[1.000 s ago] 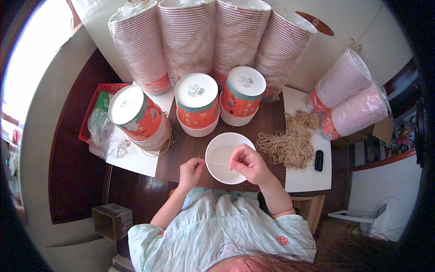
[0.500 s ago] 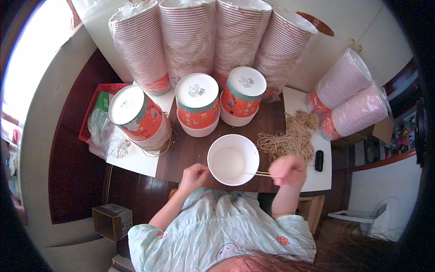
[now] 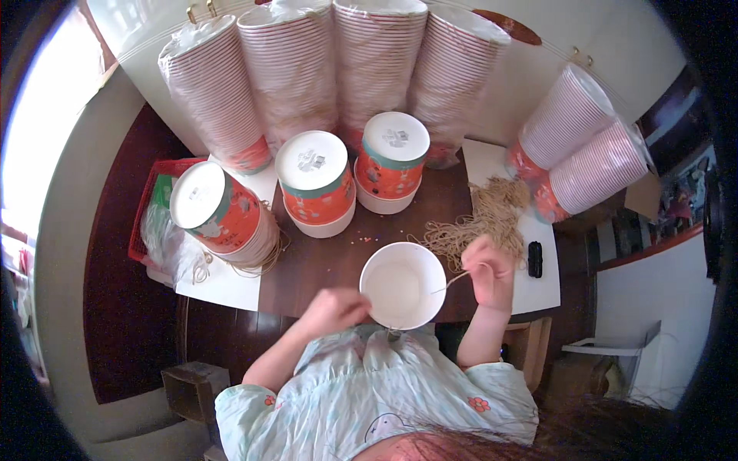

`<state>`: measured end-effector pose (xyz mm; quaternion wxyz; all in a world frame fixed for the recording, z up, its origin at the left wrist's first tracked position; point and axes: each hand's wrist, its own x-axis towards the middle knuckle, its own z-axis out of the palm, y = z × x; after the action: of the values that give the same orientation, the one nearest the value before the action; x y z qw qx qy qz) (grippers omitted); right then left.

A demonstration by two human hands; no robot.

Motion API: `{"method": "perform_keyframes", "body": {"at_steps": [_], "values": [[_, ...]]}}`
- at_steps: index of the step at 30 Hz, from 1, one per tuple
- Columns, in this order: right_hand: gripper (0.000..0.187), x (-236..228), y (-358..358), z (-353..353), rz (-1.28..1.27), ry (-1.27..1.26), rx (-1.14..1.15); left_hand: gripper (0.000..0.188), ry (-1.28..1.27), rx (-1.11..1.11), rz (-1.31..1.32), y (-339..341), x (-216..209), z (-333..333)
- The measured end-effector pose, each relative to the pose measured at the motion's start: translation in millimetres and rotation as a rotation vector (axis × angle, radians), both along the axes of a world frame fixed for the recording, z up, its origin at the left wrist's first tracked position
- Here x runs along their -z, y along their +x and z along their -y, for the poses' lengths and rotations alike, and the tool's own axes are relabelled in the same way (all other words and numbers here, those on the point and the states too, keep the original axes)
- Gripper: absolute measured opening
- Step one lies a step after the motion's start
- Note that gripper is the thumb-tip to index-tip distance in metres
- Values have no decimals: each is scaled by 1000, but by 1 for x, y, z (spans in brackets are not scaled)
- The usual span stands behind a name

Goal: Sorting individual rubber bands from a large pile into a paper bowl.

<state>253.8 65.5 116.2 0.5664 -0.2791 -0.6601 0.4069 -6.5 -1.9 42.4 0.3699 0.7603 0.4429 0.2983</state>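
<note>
A white paper bucket [image 3: 402, 288] stands mouth-up at the table's near edge, in front of my body. My right hand [image 3: 490, 270] is closed on a thin tan string [image 3: 458, 276], which runs over the right rim and inside the bucket. At the left rim, my left hand [image 3: 336, 310] is closed and slightly blurred; what its fingers hold, if anything, is hidden. Just beyond my right hand lies a loose heap of tan string [image 3: 496, 207].
Upside-down orange paper buckets [image 3: 314, 203] stand across the brown table [image 3: 300, 269]. Tall plastic-wrapped bucket stacks [image 3: 288, 77] line the back, with two more stacks [image 3: 596, 165] at right. A black object [image 3: 535, 260] lies at right; a red basket [image 3: 142, 219] sits at left.
My right hand has lifted away from the table edge, drawing the string up. My left hand has moved right, against the bucket's left rim. The view has shifted slightly.
</note>
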Motion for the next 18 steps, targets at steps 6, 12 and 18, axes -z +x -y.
{"method": "perform_keyframes", "body": {"at_steps": [6, 12, 18], "values": [[3, 32, -6, 3, -37, -470, -197, 19, 314, -80, -188, 31, 4, -83], [10, 41, -19, 7, 452, -310, 58, 23, 264, 90, -212, 63, 23, -122], [11, 52, -18, 7, 534, -219, 120, 16, 86, -41, -294, 59, 21, -107]]}}
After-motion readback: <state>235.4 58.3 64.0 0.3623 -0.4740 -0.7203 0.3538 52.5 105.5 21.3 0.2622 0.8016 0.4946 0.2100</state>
